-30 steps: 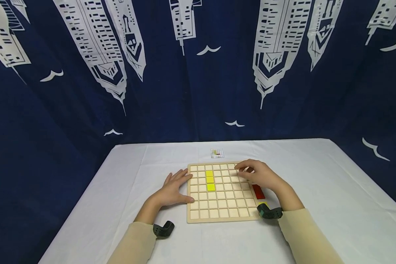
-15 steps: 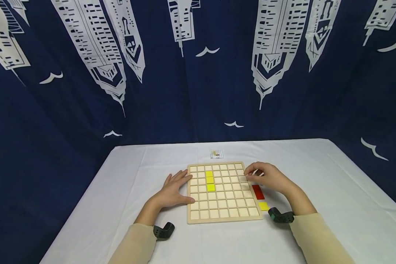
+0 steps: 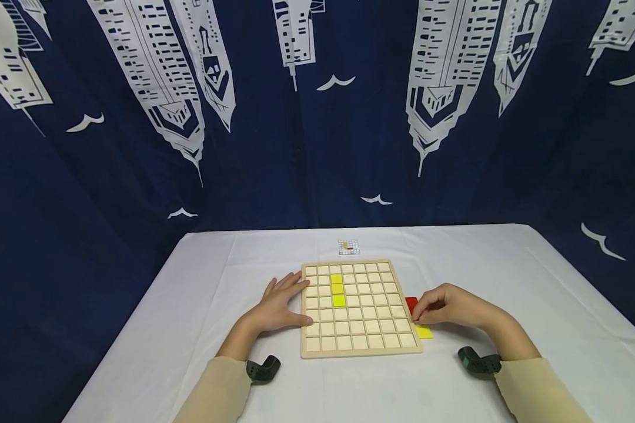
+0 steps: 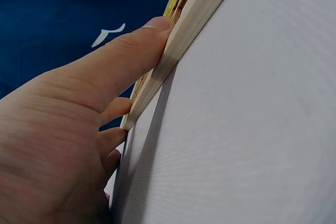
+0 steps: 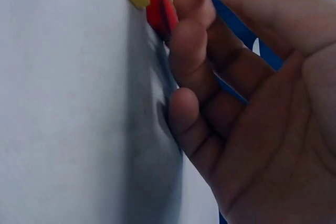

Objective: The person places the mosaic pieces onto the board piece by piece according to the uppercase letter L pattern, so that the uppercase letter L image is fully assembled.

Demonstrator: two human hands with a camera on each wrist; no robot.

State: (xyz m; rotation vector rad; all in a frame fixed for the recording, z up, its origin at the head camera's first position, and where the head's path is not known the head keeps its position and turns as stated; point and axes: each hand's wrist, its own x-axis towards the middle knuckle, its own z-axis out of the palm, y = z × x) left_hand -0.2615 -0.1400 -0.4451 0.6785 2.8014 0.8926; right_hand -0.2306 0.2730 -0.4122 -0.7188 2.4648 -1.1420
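A square wooden grid board [image 3: 361, 355] lies flat on the table. Yellow tile squares [image 3: 337, 289] fill three cells of one column in its upper left part. My left hand [image 3: 276, 305] rests at the board's left edge, fingers spread and thumb on the rim. At the right edge lies a red rectangular tile [image 3: 410, 302], partly covered by my right hand [image 3: 452, 305]. That hand's curled fingers and thumb meet over the red tile and pinch at it; the fingertips partly hide the contact. Just nearer is a yellow tile [image 3: 424, 332], beside the board.
A small printed grid card [image 3: 348, 247] with coloured marks lies behind the board. White cloth [image 3: 264, 258] covers the table. A dark blue curtain [image 3: 307, 147] with white skyline prints hangs at the back and sides.
My right hand has moved from the board's upper right area down and rightward to the red tile. My left hand stays at the left edge. The yellow squares on the board are unchanged.
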